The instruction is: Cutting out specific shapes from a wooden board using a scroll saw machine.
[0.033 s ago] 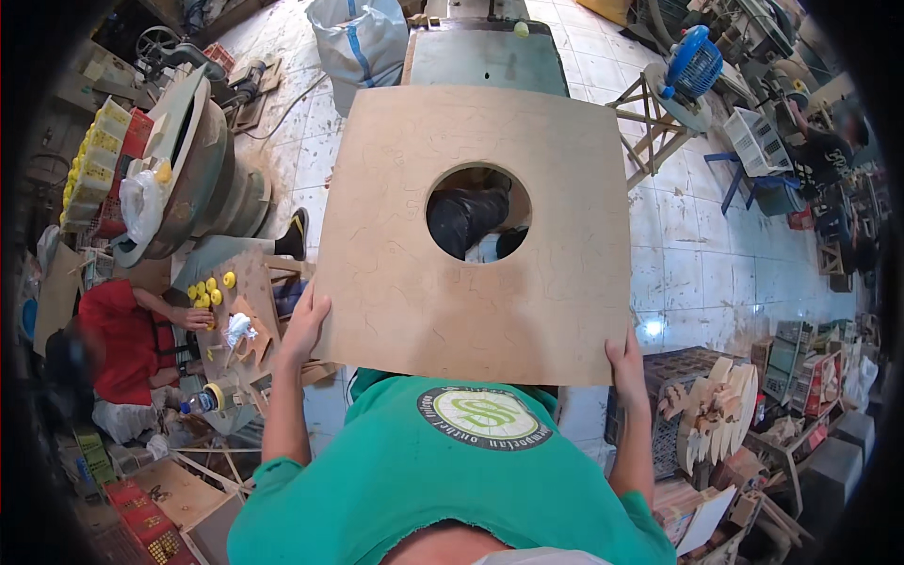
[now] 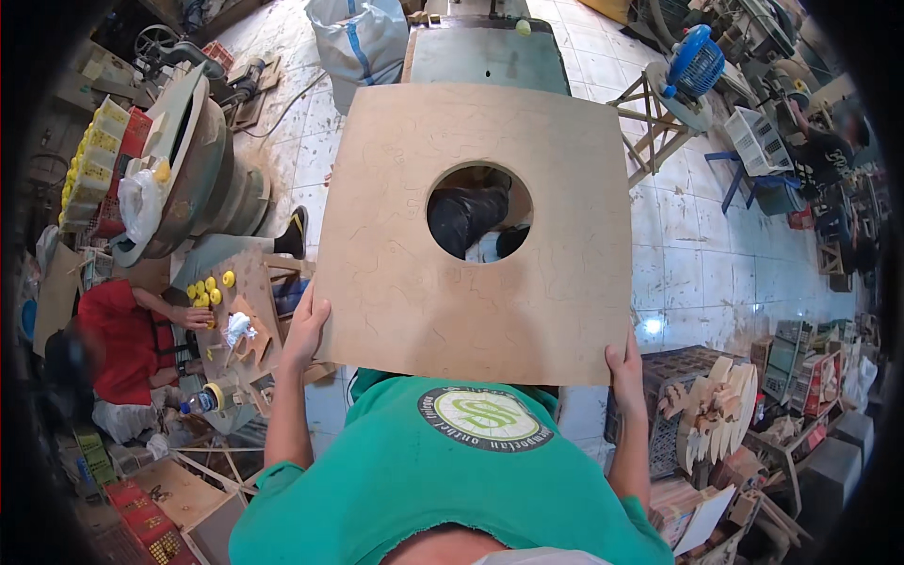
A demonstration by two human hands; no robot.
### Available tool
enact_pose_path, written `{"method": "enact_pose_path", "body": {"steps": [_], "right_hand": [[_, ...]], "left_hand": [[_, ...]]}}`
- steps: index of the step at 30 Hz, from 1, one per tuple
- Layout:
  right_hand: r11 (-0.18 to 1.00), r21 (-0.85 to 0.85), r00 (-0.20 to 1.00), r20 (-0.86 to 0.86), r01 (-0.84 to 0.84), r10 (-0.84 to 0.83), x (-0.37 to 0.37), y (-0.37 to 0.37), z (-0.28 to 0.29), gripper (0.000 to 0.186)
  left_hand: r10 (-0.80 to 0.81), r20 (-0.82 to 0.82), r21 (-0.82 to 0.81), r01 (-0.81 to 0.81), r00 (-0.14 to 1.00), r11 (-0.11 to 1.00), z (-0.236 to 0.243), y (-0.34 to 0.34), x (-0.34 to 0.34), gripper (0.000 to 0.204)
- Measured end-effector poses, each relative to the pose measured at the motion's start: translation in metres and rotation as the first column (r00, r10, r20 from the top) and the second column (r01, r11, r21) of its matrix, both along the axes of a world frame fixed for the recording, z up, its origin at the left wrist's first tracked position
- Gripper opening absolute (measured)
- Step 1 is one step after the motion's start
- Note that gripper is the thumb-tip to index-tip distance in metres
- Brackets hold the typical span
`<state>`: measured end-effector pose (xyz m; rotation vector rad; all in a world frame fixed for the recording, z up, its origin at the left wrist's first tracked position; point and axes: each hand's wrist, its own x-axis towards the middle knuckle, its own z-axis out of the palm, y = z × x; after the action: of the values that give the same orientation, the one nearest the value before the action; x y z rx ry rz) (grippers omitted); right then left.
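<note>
Thin, tan, squarish, round-holed wooden sheet (image 2: 579, 188): held at twelve o'clock before you. Your left hand (image 2: 305, 330) grasps its edge at eight; your right hand (image 2: 627, 375) grips between four and five. Opposed holds probably keep the broad sheet balanced. Large white woven sack (image 2: 330, 45), blue-striped, stands at eleven, beyond the sheet.
</note>
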<state>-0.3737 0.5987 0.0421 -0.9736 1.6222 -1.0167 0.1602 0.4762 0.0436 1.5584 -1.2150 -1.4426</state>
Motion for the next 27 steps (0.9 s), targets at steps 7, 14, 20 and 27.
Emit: {"method": "enact_pose_path", "body": {"steps": [7,14,20,27], "right_hand": [[0.992,-0.018,0.974,0.188,0.129,-0.123,0.018,-0.001,0.012,0.086],[0.986,-0.017,0.966,0.207,0.164,-0.157,0.023,-0.003,0.005,0.080],[0.982,0.041,0.957,0.219,0.186,-0.190,0.019,0.001,0.004,0.075],[0.979,0.090,0.965,0.177,0.180,-0.194,0.021,-0.004,0.008,0.061]], "left_hand": [[0.020,-0.136,-0.034,-0.025,0.991,0.999,-0.007,-0.010,0.000,0.067],[0.024,-0.094,-0.037,-0.028,0.995,0.999,-0.011,-0.014,0.004,0.072],[0.034,-0.107,-0.010,-0.035,0.994,0.999,-0.011,-0.013,0.001,0.078],[0.030,-0.039,0.020,-0.029,0.999,0.999,-0.005,-0.015,0.001,0.078]]}}
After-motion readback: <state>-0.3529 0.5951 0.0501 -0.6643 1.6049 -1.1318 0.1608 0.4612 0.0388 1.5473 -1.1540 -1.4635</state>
